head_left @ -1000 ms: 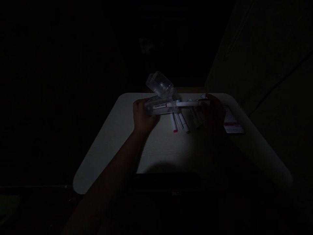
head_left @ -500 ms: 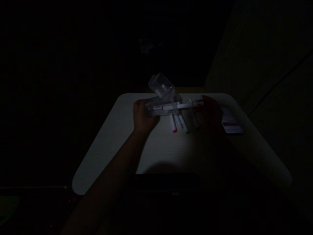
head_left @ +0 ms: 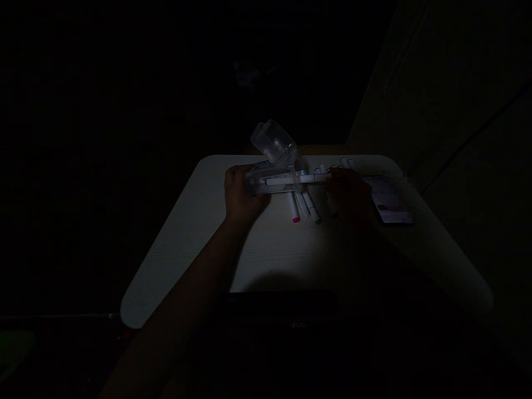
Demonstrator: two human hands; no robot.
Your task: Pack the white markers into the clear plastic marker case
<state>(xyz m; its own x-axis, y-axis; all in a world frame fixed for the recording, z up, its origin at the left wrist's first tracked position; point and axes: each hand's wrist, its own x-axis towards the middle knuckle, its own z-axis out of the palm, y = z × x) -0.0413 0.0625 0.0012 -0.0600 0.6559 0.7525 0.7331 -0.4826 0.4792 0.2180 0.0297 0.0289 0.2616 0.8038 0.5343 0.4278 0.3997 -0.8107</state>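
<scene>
My left hand [head_left: 241, 195] is wrapped round a clear plastic case [head_left: 274, 187] that lies on its side, its mouth facing right. The case's hinged lid [head_left: 273, 141] stands tipped open above it. My right hand [head_left: 349, 191], dim in shadow, is closed on the right end of a white marker [head_left: 305, 179]. The marker's left part reaches through the mouth into the case. Below the case's mouth lie several loose white markers, one with a pink end [head_left: 294, 213] and one with a green end [head_left: 313, 211]. More markers lie beside and behind my right hand, partly hidden.
All this is on a pale table [head_left: 187, 244] with rounded corners. A phone [head_left: 390, 205] with a lit screen lies to the right of my right hand. A dark object [head_left: 282, 307] sits at the table's near edge. The room around is very dark.
My right hand has moved left, pushing the marker further into the case. Blue-ended markers behind that hand now show more. My left hand holds the case much as before.
</scene>
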